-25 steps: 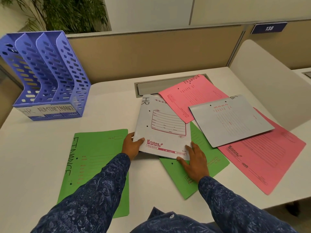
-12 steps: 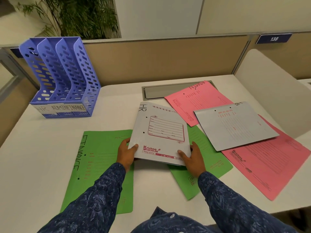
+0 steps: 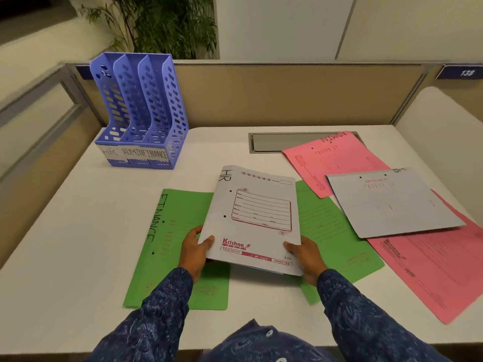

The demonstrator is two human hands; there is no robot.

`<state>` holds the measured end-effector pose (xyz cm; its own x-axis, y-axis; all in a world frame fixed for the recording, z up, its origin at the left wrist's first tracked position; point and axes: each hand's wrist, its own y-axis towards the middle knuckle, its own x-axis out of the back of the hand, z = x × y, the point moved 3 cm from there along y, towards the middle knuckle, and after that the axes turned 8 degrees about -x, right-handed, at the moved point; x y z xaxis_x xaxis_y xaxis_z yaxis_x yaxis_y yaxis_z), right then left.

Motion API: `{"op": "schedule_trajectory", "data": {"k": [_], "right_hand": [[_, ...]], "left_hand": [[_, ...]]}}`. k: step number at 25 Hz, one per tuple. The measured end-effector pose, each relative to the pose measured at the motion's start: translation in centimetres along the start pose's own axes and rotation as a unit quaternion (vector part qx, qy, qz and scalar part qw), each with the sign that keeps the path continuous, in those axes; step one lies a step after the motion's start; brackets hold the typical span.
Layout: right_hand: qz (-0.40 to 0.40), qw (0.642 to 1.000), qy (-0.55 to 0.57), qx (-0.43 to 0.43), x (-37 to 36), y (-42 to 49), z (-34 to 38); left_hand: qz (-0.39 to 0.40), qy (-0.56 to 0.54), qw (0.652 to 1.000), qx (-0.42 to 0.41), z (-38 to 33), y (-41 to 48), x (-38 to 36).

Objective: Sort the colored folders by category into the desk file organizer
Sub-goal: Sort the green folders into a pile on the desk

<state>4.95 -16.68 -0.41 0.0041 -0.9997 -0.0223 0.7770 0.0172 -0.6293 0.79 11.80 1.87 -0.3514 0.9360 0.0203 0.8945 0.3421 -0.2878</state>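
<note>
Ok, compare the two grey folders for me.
The grey HR folder is gripped by the left hand and right hand, near edge raised; the other grey folder lies untouched across the pink folders. The held one's print is bold, the other's faint. Both are grey with red print.

Both arms reached forward from the bottom of the view, each in a dark blue patterned sleeve that ended at the wrist. The left hand (image 3: 194, 253) sat palm inward, its thumb pressed flat on top of a white folder (image 3: 254, 218) at the lower left corner, the other fingers curled beneath and mostly hidden. The right hand (image 3: 304, 257) mirrored it at the lower right corner, thumb laid across the top face and fingers tucked under the edge. Each grip was closed on the folder. The wrists were nearly level, forearms angled inward toward one another, hands well apart.
</note>
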Motion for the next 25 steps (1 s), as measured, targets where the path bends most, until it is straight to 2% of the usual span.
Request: {"op": "schedule_trajectory", "data": {"k": [6, 12, 19, 25], "right_hand": [[0.017, 0.995, -0.056, 0.075, -4.2, -0.8, -0.6], [0.098, 0.995, -0.011, 0.024, -10.9, -2.3, 0.3], [0.106, 0.989, -0.076, 0.069, -20.9, -3.2, 1.3], [0.163, 0.982, -0.089, 0.032, -29.0, -4.5, 0.5]], "left_hand": [[-0.033, 0.021, 0.999, -0.025, 0.7, -1.1, 5.0], [-0.084, 0.010, 0.995, -0.060, 0.4, -2.1, 12.0], [-0.124, 0.005, 0.990, -0.068, -1.1, -2.5, 22.3], [-0.148, 0.011, 0.988, -0.036, -0.7, -2.5, 30.9]]}}
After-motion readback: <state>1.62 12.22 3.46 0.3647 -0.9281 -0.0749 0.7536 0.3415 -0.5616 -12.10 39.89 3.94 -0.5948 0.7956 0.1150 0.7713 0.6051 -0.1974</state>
